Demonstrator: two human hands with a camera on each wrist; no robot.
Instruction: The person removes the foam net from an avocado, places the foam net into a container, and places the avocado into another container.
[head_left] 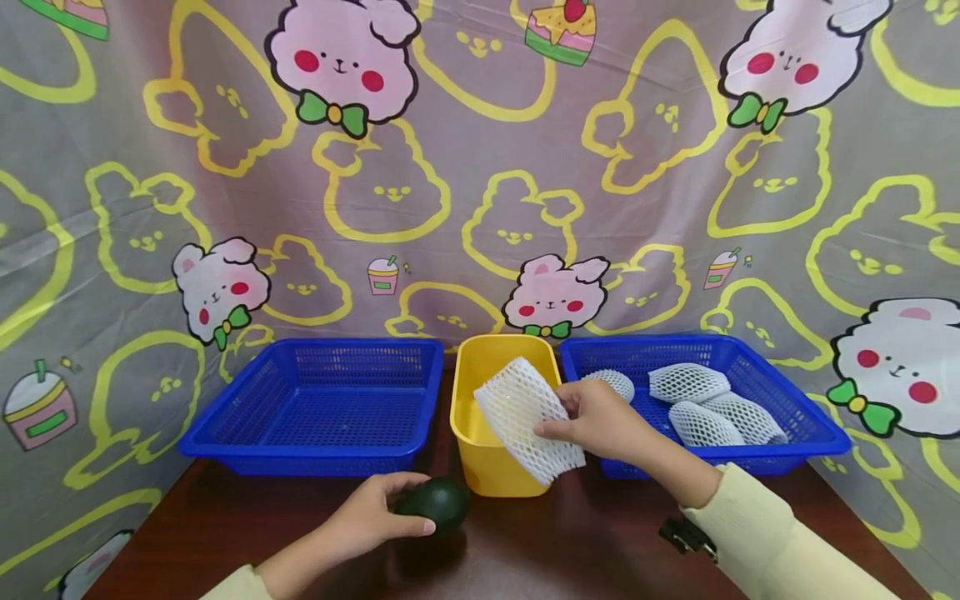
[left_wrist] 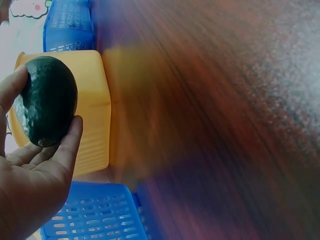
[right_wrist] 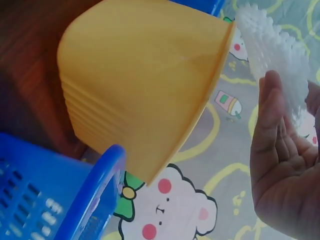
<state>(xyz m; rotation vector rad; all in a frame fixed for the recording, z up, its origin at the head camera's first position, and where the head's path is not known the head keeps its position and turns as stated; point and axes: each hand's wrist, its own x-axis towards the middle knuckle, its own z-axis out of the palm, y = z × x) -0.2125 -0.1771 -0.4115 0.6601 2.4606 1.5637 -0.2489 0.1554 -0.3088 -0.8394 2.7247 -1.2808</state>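
Note:
A dark green avocado (head_left: 442, 505) is held by my left hand (head_left: 382, 512), just above the table in front of the yellow bin (head_left: 502, 471). In the left wrist view, thumb and fingertips grip the avocado (left_wrist: 47, 100) from opposite sides. My right hand (head_left: 603, 419) pinches a white foam net sleeve (head_left: 522, 417) by its right edge. That sleeve looks flat and hangs over the yellow bin's opening, hiding part of it. The right wrist view shows the foam net sleeve (right_wrist: 280, 55) between thumb and fingers, beside the bin's rim.
Left of the bin stands a blue perforated basket (head_left: 300, 458) with nothing seen inside. At the right, another blue basket (head_left: 810, 437) holds several pieces in white foam netting (head_left: 688, 383). A patterned cloth (head_left: 465, 150) hangs behind them. The table (head_left: 540, 542) is dark brown wood.

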